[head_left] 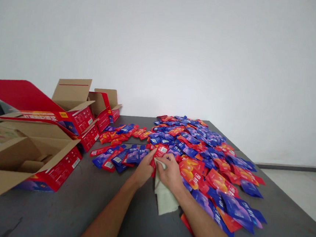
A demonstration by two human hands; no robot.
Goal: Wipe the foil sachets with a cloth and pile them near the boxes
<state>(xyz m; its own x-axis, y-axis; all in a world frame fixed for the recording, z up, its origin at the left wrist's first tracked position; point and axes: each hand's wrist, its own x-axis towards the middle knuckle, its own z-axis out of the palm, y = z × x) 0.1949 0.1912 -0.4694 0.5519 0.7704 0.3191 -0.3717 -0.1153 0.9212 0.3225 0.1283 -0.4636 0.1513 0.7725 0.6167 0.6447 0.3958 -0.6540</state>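
Near the middle of the dark table, my left hand [143,170] is closed on the left edge of a red pouch [161,150] with a white barcode label. My right hand [170,171] pinches a pale green cloth [165,199] against the lower part of that pouch. The cloth hangs below my right hand onto the tabletop. Just left of my left hand lies a row of blue and red pouches [132,155]. To the right, a wide heap of red and blue pouches [192,171] reaches under my right forearm.
Open red cardboard boxes [67,167] stand along the left side of the table [89,204], flaps spread. A smaller group of pouches [129,130] lies farther back. A white wall [163,52] rises behind the table, and its right edge borders a pale floor [300,193].
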